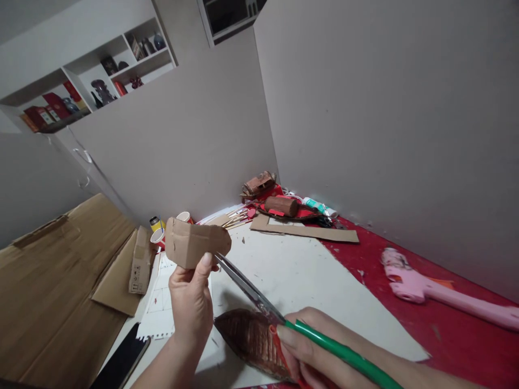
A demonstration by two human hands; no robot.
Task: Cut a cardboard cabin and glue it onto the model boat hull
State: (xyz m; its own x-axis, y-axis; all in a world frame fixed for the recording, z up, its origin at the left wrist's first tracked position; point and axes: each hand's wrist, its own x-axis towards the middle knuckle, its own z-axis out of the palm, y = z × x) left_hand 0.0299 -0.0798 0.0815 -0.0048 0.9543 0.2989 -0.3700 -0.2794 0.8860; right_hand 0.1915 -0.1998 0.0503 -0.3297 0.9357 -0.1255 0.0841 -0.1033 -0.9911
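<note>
My left hand [191, 302] pinches a curved piece of cardboard [190, 242] between thumb and fingers, above the table. In my right hand [312, 346] is a pair of scissors [247, 286] with green handles, its long blades pointing up and left. The blade tips meet the lower edge of the cardboard, close to my left thumb. Part of something red [275, 337] shows by my right fingers; I cannot make out whether it belongs to the scissors. Beneath the blades a dark brown, ribbed boat-shaped model [247, 337] lies on the white sheet, partly covered by my right hand.
Large cardboard [60, 281] stands at left, beside a dark flat object [119, 356] and drawn paper [160, 308]. Cups [157, 237], sticks [235, 219], a brown cylinder [280, 206] and a cardboard strip [308, 232] lie farther back. A pink glue gun [441, 292] rests right on red cloth.
</note>
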